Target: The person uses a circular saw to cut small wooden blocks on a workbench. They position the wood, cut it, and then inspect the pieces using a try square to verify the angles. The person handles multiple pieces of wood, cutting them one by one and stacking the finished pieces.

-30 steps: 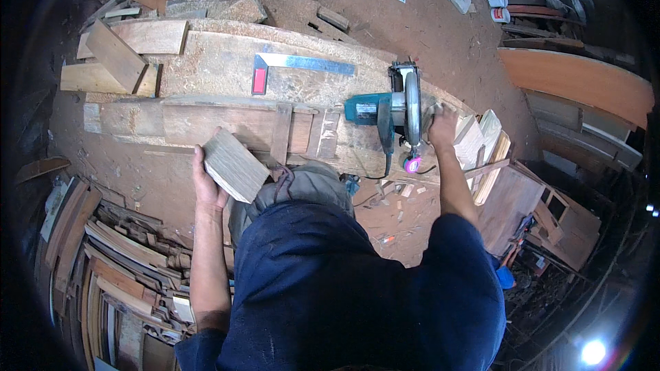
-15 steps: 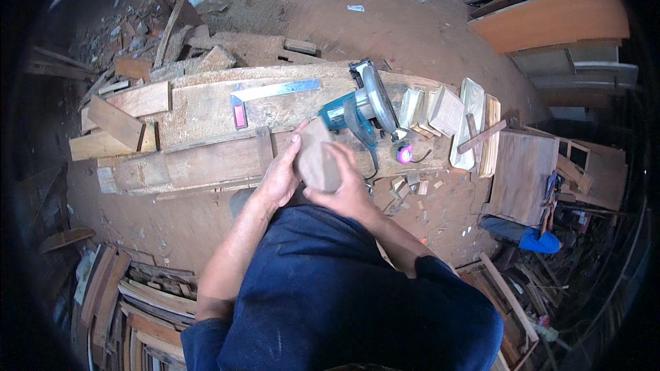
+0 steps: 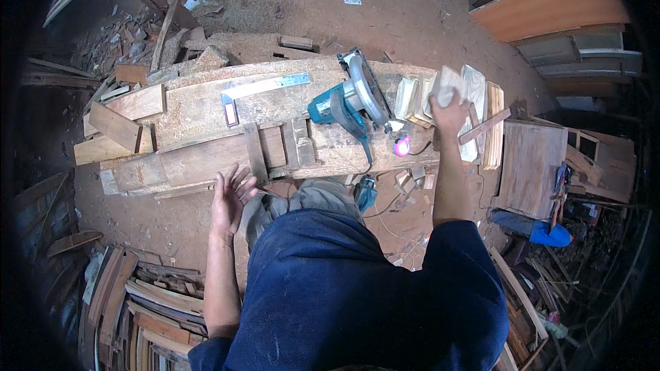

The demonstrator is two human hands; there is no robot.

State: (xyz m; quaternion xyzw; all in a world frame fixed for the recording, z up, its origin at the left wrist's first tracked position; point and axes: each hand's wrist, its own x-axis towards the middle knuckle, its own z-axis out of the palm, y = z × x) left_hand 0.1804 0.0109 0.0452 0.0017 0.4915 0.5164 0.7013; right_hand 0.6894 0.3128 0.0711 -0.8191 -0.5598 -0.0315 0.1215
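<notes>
My left hand [image 3: 231, 199] hangs open and palm up just below the near edge of the plank bench [image 3: 206, 86], fingers apart with nothing in them. My right hand [image 3: 448, 111] grips a pale wood block [image 3: 450, 79] at the row of cut blocks [image 3: 405, 99] on the bench's right. A teal circular saw [image 3: 326, 103] lies mid-bench, left of that row. A steel try square [image 3: 278, 82] rests behind and left of it. A pink tape measure [image 3: 402, 145] sits below the saw. A flat strip [image 3: 476, 129] lies across the blocks at the right.
Loose boards [image 3: 117, 124] lie at the bench's left end. Stacked timber [image 3: 148, 306] fills the lower left. Offcuts and a teal tool [image 3: 366, 196] lie on the dirt floor by my legs. Large panels [image 3: 550, 10], a wooden cabinet [image 3: 529, 165] and blue cloth [image 3: 550, 233] are at the right.
The block was in my left hand, then between both hands; now my right hand holds it at the right-hand row. My left hand has let go and dropped back leftward.
</notes>
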